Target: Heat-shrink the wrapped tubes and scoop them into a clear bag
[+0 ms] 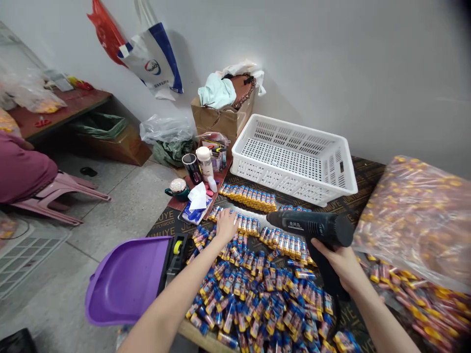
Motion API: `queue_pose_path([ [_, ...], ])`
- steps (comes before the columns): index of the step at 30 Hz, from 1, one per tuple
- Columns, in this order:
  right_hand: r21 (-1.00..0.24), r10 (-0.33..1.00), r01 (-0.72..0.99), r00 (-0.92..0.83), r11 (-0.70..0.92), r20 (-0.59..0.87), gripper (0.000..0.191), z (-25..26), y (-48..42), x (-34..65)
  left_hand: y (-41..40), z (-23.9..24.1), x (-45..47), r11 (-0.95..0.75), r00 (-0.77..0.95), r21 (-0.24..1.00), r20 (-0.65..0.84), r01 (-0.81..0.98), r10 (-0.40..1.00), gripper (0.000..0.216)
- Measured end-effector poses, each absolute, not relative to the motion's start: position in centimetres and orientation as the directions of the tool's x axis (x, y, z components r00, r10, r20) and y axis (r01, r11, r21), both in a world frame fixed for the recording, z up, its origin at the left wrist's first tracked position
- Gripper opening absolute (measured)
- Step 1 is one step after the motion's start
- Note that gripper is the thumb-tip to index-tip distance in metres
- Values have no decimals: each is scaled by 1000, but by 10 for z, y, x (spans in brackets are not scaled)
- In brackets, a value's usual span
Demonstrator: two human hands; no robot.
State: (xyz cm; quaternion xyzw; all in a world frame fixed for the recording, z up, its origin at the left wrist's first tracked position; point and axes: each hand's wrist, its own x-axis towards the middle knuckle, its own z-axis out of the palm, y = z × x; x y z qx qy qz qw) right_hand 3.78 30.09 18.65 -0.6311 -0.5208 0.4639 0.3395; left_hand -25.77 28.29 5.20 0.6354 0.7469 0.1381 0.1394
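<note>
Okay, left arm stretched forward over the table, left hand (226, 225) palm down, fingers spread flat on a row (250, 225) of blue tubes. It seems to grip nothing, though the fingertips are hard to make out. Right hand (340, 264) is wrapped tight round the handle of a black heat gun (309, 226), nozzle pointing left at that row, just beside the left hand. Loose tubes (250, 294) are heaped under both forearms. White basket (294, 157) behind, purple scoop (128, 279) left, bag (415, 215) right.
</note>
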Motion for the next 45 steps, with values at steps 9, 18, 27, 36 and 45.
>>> queue_pose_path([
  [9, -875, 934, 324, 126, -358, -335, 52, 195, 298, 65, 276, 43, -219, 155, -133, 346, -86, 925, 987, 26],
  [18, -891, 926, 263, 181, -370, -331, 49, 201, 294, 71, 327, 44, -189, 1, 70, 402, -162, 916, 984, 36],
  [27, -875, 951, 381, 44, -299, -306, 50, 185, 304, 67, 197, 62, -195, -118, 91, 569, 76, 814, 993, 21],
  [36, -856, 919, 471, -201, -213, -339, 43, 184, 311, 25, 119, 60, -216, 101, -170, 679, 35, 727, 985, 21],
  [45, -880, 912, 466, -313, -95, -264, 39, 191, 320, -21, 101, 60, -241, 213, -285, 699, -13, 683, 958, 25],
])
